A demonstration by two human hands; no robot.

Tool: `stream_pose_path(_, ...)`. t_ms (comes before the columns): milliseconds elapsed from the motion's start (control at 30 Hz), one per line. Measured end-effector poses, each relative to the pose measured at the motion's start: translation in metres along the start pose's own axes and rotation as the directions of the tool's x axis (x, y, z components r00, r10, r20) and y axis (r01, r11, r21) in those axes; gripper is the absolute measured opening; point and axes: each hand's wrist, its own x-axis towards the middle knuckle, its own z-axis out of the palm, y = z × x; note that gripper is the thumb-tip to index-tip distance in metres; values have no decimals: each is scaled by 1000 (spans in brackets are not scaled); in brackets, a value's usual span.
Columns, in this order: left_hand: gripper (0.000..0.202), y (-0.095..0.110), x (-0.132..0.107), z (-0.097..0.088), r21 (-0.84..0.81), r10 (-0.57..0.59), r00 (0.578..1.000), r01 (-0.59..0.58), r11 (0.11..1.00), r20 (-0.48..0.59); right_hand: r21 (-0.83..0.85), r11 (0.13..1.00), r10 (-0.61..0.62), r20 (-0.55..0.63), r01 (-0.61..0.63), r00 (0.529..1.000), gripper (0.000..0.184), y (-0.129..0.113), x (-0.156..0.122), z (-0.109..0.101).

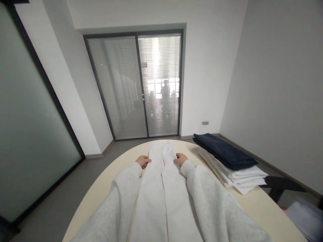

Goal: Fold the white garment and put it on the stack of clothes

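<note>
The white trousers [161,193] lay flat on the cream table [101,195], stretching away between both sleeves to where the left hand [143,161] and the right hand [180,158] each closed on an outer edge, with folded cloths [227,154] stacked farther off beside the right hand.

Both arms stretched forward, pale sleeves, left grip [143,161] and right grip [180,158] curled closed

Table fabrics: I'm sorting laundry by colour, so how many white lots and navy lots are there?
White trousers, laid flat: 1
White folded stack: 1
Navy folded cloth: 1
Total: 3
</note>
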Motion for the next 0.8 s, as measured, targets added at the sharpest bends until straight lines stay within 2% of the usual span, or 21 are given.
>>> stream_pose_path(67,11,0,0,2,-15,12,998,-13,1000,-66,38,999,-22,-20,23,1000,32,1,-2,3)
stream_pose_path(200,28,-2,0,2,-154,134,982,-154,976,-136,262,957,-98,-119,126,988,40,2,-4,9)
stream_pose_path(333,45,1,-8,-2,-377,294,952,-304,875,-86,490,825,-187,-232,281,955,45,-1,-5,9)
stream_pose_path(400,51,3,-16,-2,-424,343,936,-342,839,-77,502,776,-249,-312,381,917,43,-4,-10,6)
stream_pose_path(467,51,6,-25,-1,-380,359,929,-364,851,-86,399,762,-361,-394,511,845,36,-7,-19,-1)
stream_pose_path(533,50,7,-39,3,-262,357,928,-372,891,-104,231,727,-527,-417,647,741,30,-9,-35,-10)
stream_pose_path(600,48,6,-55,9,-126,364,924,-378,917,-116,68,669,-679,-350,740,646,29,-9,-55,-19)
stream_pose_path(633,47,4,-64,12,-67,379,918,-388,919,-116,-1,651,-725,-296,759,622,31,-9,-66,-23)
stream_pose_path(700,44,-1,-83,17,41,432,895,-430,902,-110,-129,658,-752,-171,742,637,33,-5,-89,-28)
stream_pose_path(767,36,-5,-101,20,166,473,877,-456,874,-86,-255,684,-714,-48,683,698,33,1,-111,-29)
stream_pose_path(800,31,-8,-108,21,220,460,885,-435,873,-75,-309,691,-686,6,654,728,31,4,-121,-29)
